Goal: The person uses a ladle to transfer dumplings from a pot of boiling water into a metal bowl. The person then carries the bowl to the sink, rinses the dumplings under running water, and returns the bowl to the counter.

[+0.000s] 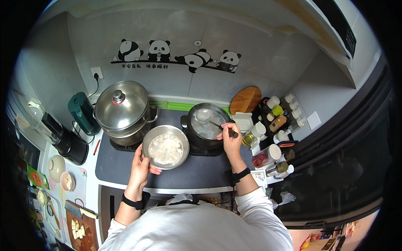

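Observation:
My left hand point(141, 166) grips the rim of a round metal bowl point(186, 144), thumb at the edge and fingers beneath. Pale, whitish food pieces point(166, 149) fill much of the bowl, which is held over the front of the cooktop. To its right stands a black pot point(186, 122) of cloudy, steaming liquid point(208, 133). My right hand point(229, 136) is closed round the black handle of a ladle point(218, 126) that reaches into this pot. The ladle's head is at the liquid's surface, blurred by steam.
A lidded steel steamer pot point(121, 111) stands on the left burner. Bottles and jars point(268, 154) crowd the right side, near a round wooden board point(246, 99). At left are a green kettle point(83, 113), a blender point(71, 144), and a cleaver point(74, 209) on a cutting board point(86, 238) with cut pieces.

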{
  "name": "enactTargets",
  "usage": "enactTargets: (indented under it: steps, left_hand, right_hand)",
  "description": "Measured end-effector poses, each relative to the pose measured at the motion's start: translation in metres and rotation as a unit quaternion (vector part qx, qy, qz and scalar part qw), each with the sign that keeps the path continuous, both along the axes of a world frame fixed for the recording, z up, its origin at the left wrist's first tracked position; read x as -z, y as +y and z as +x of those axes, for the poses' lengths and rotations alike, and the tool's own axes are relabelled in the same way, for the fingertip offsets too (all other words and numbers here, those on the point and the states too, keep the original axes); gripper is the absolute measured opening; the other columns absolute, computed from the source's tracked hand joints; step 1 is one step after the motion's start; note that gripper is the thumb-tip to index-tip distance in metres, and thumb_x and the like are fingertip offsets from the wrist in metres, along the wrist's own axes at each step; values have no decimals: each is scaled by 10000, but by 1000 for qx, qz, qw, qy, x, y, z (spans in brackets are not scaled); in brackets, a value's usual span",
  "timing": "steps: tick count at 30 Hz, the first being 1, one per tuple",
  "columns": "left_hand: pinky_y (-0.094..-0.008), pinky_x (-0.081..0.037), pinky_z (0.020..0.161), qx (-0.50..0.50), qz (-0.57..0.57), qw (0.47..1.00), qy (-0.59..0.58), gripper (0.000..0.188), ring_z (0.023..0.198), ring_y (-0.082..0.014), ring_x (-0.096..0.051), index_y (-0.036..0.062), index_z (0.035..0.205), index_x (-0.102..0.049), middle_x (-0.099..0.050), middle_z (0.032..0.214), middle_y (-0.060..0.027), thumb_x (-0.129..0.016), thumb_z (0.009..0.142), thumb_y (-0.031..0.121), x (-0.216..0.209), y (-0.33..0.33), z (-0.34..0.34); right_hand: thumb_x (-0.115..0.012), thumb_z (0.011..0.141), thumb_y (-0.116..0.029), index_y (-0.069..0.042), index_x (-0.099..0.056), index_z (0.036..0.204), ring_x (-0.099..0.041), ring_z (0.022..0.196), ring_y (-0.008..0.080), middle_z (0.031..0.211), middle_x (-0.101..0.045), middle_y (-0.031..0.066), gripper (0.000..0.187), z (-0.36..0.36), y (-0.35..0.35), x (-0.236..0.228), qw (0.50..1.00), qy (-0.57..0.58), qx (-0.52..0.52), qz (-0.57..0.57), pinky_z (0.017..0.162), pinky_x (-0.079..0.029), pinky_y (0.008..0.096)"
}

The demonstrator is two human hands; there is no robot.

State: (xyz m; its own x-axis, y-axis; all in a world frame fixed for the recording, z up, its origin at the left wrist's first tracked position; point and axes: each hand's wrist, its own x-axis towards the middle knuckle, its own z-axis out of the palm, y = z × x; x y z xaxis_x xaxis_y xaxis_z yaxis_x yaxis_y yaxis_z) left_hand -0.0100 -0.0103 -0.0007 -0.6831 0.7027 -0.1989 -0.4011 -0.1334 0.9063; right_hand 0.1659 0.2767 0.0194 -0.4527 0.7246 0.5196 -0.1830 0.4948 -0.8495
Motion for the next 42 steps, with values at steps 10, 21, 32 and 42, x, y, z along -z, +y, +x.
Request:
enactTargets:
  steps: [10, 21, 32, 42]
  left_hand:
    - [-299, -586, 444, -4, 7, 1000, 8, 568, 554, -275, -662, 38, 1462, -160, -543, 1187, -271, -319, 920, -22, -2, 0, 5]
    - [-301, -585, 442, -1, 1, 1000, 5, 574, 545, -273, -660, 42, 1463, -158, -557, 1167, -265, -321, 917, -27, 0, 1, 9]
    - [-311, -586, 446, 12, -10, 1000, 10, 561, 549, -273, -659, 46, 1461, -163, -574, 1090, -259, -312, 924, -25, 4, 13, 12]
    - [-312, -585, 447, 44, -10, 999, 7, 568, 551, -272, -661, 46, 1464, -147, -582, 1053, -250, -315, 925, -19, 10, 36, 12]
  right_hand:
    - [-538, 915, 12, 41, -541, 852, -637, 610, 145, 962, -561, 111, 69, -3, -14, -4, 1000, 6, -5, -25, 537, -563, 253]
    - [-509, 940, -8, 38, -517, 885, -644, 601, 162, 977, -574, 125, 72, 1, -24, 1, 995, 61, -29, -67, 516, -559, 256]
    - [-436, 992, -75, 12, -473, 953, -625, 576, 167, 991, -581, 141, 102, 55, -34, -8, 981, 147, 23, -124, 512, -554, 273]
    - [-402, 991, -128, 5, -457, 913, -560, 510, 192, 959, -555, 176, 164, 98, -55, -61, 982, 174, 35, -67, 442, -501, 283]
